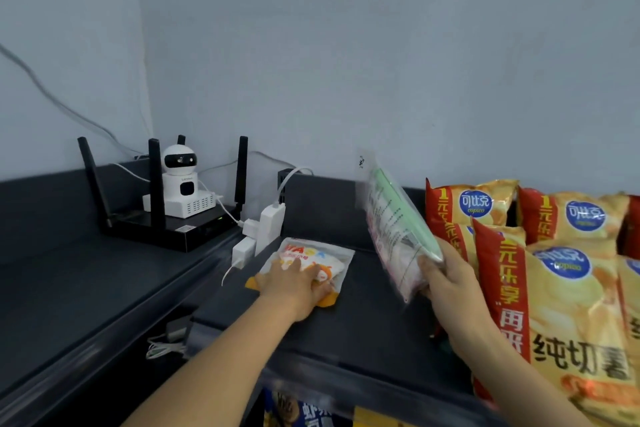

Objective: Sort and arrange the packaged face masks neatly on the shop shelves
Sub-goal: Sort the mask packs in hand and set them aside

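Left hand [294,282] flat, palm down, arm outstretched, right hand [446,279] gripping mask pack [391,218]

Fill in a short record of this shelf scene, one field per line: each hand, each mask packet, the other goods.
left hand: rests flat on the orange-print mask packet, which lies on the dark shelf
right hand: grips the clear mask packet, tilted above the shelf
right side: yellow crisp bags
left side: black router, white camera on it, white plugs beside it
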### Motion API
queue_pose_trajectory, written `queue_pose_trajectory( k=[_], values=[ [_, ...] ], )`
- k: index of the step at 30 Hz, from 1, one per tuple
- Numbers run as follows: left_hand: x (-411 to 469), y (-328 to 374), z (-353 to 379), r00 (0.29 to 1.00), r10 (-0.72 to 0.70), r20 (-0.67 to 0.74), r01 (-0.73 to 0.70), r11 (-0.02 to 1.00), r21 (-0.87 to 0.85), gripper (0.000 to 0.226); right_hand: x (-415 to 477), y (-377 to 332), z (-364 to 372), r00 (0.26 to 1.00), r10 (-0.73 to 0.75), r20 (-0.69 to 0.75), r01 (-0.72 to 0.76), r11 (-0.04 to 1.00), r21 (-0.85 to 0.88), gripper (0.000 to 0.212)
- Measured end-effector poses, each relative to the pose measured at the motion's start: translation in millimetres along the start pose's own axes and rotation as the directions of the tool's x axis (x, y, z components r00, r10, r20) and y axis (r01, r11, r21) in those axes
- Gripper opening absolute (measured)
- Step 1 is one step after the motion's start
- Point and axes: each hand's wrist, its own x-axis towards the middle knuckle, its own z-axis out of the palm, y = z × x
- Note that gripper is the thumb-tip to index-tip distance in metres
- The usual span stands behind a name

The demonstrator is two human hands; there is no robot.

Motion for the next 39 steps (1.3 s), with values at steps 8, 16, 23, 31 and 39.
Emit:
queue_pose_trajectory(
  k=[8,16,23,31,39],
  values=[
    [5,-16,-2,0.996,0.088,-0.017,-0.09,0.986,-0.143,0.064,0,-6,2,0.997,-0.076,-0.019,0.072,0.982,-0.174,0.037],
    [-12,-60,3,0.975,0.22,-0.037,-0.223,0.969,-0.107,0.06,-13,-17,27,0.958,-0.281,0.062,0.248,0.698,-0.672,0.051],
    [-10,-68,9,0.964,0.224,-0.143,-0.251,0.946,-0.205,0.058,-20,-21,39,0.897,-0.405,0.177,0.38,0.503,-0.776,0.058],
    [-58,-130,-18,0.653,-0.297,-0.697,-0.078,0.889,-0.451,0.04,-19,-57,101,0.806,-0.544,0.234,0.552,0.546,-0.63,0.059],
    [-161,-263,-26,0.847,-0.523,-0.1,0.505,0.848,-0.16,0.066,-38,-85,237,0.615,-0.606,0.504,0.786,0.416,-0.458,0.072]
  ],
)
